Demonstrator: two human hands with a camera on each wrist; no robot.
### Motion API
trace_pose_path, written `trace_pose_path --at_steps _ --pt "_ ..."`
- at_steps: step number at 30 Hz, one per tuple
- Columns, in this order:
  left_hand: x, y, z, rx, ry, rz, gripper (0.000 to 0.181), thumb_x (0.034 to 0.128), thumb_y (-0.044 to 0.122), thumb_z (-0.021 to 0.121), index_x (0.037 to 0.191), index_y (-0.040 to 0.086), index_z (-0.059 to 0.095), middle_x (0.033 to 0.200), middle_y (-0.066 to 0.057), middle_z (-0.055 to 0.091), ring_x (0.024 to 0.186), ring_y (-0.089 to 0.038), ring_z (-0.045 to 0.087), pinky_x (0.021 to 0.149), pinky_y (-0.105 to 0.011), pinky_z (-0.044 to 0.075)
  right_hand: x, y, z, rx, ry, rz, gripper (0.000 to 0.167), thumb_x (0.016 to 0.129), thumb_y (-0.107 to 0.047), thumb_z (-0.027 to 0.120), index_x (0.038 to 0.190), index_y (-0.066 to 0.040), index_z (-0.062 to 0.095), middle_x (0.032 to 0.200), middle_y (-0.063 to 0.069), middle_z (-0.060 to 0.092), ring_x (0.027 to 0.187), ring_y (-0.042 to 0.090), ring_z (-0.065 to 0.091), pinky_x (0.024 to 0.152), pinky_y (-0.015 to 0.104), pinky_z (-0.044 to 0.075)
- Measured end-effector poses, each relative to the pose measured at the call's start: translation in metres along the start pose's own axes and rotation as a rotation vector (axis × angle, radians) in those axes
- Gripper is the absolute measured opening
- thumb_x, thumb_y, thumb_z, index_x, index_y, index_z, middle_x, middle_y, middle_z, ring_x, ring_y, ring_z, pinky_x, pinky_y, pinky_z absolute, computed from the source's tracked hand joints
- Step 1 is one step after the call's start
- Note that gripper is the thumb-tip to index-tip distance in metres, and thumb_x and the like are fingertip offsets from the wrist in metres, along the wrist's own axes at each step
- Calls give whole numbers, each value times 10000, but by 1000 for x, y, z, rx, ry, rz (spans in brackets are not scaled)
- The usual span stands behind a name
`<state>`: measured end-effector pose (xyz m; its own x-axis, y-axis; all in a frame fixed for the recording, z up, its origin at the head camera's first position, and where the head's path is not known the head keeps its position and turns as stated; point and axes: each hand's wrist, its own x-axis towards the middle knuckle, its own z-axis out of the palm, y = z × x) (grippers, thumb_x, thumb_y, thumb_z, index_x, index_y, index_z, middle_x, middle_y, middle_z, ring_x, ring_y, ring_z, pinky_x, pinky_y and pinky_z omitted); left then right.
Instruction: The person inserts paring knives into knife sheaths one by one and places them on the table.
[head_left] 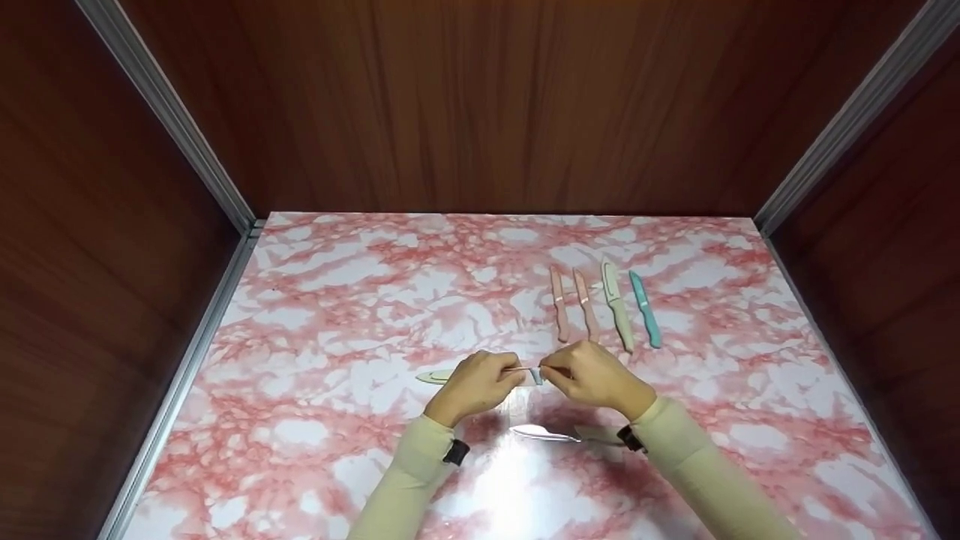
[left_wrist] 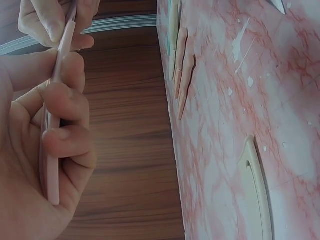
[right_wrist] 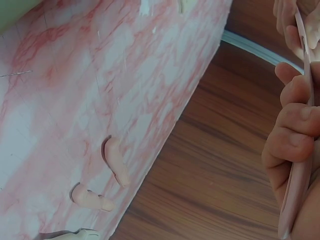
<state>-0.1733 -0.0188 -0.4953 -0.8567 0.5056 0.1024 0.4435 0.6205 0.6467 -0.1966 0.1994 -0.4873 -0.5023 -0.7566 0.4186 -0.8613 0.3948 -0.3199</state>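
Observation:
Both hands hold a pink knife between them, a little above the table. My left hand (head_left: 480, 382) curls its fingers round the pink blade sheath (left_wrist: 52, 165) at one end. The right hand (head_left: 600, 379) grips the other end, the pink handle (right_wrist: 297, 190). Some of the knife is hidden by the fingers. A pale green blade sheath (head_left: 431, 376) lies on the table beside the left hand; its slot shows in the left wrist view. Below the hands lies a bare knife blade (head_left: 544, 433) with a pale green handle (head_left: 600, 435), partly covered by the right wrist.
Beyond the right hand, two pink knives (head_left: 559, 307), a larger pale green knife (head_left: 618, 307) and a turquoise knife (head_left: 646, 311) lie side by side, all sheathed. The pink-and-white marbled table (head_left: 337, 315) is bounded by brown wood-look panels (head_left: 480, 112) and metal rails (head_left: 180, 127).

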Motion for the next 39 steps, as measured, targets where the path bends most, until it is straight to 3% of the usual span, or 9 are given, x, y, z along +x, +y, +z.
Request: trace_pose_path --at_steps 7,13,39 --pt "0 2 -1 -18 -34 -24 181 950 298 559 850 171 641 640 110 465 565 -52 410 544 -240 354 -2 0 1 6 -14 28 381 910 -86 562 592 -188 378 559 -128 258 484 -22 243 461 158 206" --pt "0 3 0 -21 -22 -17 189 949 290 562 803 182 614 599 108 385 537 -48 370 528 -232 323 -1 -1 0 -2 -16 32 371 902 -82 567 597 -197 389 556 -132 286 484 -25 265 456 160 225" --pt "5 7 4 -19 -13 5 210 953 270 557 775 163 585 584 103 326 508 -38 317 493 -214 287 0 -2 1 -40 11 31 351 889 -83 572 598 -205 418 566 -147 324 494 -27 297 461 158 254"
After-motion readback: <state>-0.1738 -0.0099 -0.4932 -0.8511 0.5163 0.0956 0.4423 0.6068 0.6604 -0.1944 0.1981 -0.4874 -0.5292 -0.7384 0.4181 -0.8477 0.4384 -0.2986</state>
